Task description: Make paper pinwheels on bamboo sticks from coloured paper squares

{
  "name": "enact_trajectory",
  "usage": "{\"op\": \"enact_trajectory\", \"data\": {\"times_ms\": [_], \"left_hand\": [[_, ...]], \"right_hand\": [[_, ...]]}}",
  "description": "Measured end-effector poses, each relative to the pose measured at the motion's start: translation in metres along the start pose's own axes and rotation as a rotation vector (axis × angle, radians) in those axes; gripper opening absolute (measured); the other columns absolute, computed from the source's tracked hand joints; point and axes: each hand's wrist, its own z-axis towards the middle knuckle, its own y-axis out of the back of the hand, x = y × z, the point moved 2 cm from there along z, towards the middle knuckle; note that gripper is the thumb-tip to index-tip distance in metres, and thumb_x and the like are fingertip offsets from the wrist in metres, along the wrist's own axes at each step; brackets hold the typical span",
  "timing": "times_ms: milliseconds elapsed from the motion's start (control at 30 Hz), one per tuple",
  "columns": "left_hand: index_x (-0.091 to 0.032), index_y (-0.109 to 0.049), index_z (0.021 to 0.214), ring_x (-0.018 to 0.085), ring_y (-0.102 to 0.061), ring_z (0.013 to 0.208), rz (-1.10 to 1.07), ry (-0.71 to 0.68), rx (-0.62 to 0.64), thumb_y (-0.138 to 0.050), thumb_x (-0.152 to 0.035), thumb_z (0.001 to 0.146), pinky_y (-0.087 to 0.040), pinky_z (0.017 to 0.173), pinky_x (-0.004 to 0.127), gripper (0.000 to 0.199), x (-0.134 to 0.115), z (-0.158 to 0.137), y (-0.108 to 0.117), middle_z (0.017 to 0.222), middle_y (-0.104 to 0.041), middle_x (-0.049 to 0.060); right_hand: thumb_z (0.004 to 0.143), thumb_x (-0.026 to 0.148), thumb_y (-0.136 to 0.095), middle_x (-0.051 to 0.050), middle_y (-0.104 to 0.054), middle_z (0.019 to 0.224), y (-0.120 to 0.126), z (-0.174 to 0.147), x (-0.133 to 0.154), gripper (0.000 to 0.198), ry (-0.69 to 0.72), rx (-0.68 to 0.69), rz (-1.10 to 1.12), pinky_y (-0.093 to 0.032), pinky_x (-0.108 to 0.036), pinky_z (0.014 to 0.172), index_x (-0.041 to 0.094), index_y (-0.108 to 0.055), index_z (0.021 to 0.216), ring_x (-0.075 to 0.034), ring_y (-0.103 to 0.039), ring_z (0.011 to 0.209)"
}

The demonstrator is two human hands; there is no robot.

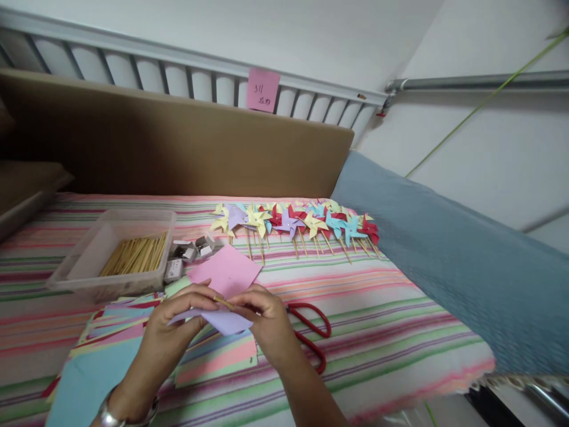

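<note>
Left grip (180, 313) pinches lilac paper (227, 322), right grip (265, 315) stick (224, 303) between grips; if we squeeze too hard, paper may crease.

On the cloth (355, 332), a box (89, 283) sits at the left with sticks (136, 256) in it. Small cartons (189, 254) are just right of the box, and a paper stack (95, 373) lies before it. Pinwheels (290, 223) lie farther back, right of the cartons. A loose sheet (229, 270) lies behind the left hand (171, 326) and right hand (265, 320); scissors (311, 306) lie right of the right hand. Behind the pinwheels stands cardboard (200, 148), then a radiator (204, 85) with a note (263, 91) on its front.
</note>
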Motion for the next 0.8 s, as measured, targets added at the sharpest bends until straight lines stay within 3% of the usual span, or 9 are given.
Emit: {"op": "enact_trajectory", "data": {"times_ms": [333,800], "left_hand": [[-0.023,-0.071,0.072,0.020,-0.063,0.083,-0.025,0.009,-0.005,-0.067,-0.023,0.073,-0.047,0.086,0.036,0.004,-0.0007,-0.0002,0.0008,0.084,-0.070,0.004],[-0.026,-0.070,0.075,0.016,-0.063,0.084,-0.049,0.009,0.032,-0.066,-0.019,0.074,-0.039,0.099,0.037,0.008,0.0040,-0.0033,-0.0011,0.084,-0.070,0.000]], "right_hand": [[0.072,0.024,-0.070,0.000,-0.060,0.069,0.0008,0.0006,-0.0038,0.007,0.046,0.010,-0.066,-0.044,-0.022,0.059,0.026,-0.076,0.076,-0.014,-0.056,0.068],[0.077,0.029,-0.067,-0.001,-0.059,0.071,0.0022,-0.0034,0.0006,0.011,0.078,0.044,-0.111,-0.044,-0.018,0.053,0.024,-0.075,0.081,-0.013,-0.056,0.066]]}}
